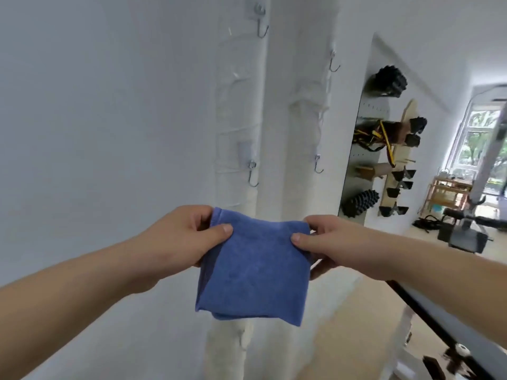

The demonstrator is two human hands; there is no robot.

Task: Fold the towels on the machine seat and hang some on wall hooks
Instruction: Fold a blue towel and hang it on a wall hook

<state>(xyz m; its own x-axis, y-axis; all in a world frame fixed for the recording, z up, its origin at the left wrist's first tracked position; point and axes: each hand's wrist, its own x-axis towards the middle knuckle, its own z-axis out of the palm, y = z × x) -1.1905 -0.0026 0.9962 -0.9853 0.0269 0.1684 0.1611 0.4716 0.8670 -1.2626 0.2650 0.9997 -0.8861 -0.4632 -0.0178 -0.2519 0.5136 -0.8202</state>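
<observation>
White wall with hooks (61, 175) behind; left hand (175, 237) and right hand (326, 242) pinch a folded, soft blue towel (252, 272) by its top corners.

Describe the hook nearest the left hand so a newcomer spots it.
On the white wall ahead, four metal hooks hang in two columns. Take the left column, above the blue towel. It is the lower hook, closest of all to the left hand.
</observation>
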